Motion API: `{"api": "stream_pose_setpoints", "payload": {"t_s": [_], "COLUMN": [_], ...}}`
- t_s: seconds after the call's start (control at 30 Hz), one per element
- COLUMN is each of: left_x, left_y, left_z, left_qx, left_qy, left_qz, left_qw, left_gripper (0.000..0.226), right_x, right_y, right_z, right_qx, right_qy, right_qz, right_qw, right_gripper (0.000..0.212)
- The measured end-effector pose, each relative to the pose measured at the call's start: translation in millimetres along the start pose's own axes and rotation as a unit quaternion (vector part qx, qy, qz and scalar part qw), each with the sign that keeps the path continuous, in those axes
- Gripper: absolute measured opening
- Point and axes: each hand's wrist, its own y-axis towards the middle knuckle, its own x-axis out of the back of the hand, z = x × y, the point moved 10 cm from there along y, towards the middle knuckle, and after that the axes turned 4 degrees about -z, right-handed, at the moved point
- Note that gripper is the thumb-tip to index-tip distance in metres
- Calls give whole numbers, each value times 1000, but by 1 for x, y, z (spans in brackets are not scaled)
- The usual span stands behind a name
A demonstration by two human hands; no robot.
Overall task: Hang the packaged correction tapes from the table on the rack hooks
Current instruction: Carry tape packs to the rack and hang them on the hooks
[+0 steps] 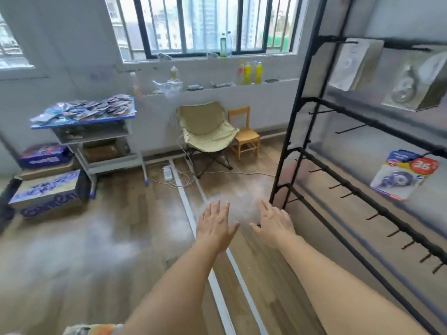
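Two hands (244, 223) open – three packs (401, 175) hung.

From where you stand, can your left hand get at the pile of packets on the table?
Probably not: the left hand hangs open over bare floor, and the pile of packets lies on the table well across the room.

Packaged correction tapes (84, 109) lie heaped on the blue-edged table (79, 122); one blue-and-red pack (402, 175) hangs on the black rack (314, 100)
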Motion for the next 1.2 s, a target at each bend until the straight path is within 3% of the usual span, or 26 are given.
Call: {"api": "stream_pose_setpoints", "payload": {"t_s": [0.2, 0.57, 1.2], "left_x": [31, 61, 147], "left_y": [13, 54, 303], "left_z": [128, 295, 507], "left_qx": [84, 213, 302], "left_qy": [-6, -9, -17], "left_qz": [-11, -17, -33], "left_qw": [996, 977, 953], "left_gripper": [69, 68, 66], "right_x": [-21, -59, -41], "right_y": [57, 172, 491], "right_z": [123, 287, 469], "right_qx": [67, 196, 294], "right_qy": [4, -17, -21], "right_qz": [22, 53, 36], "right_qw": [997, 979, 955], "right_gripper": [74, 77, 76]}}
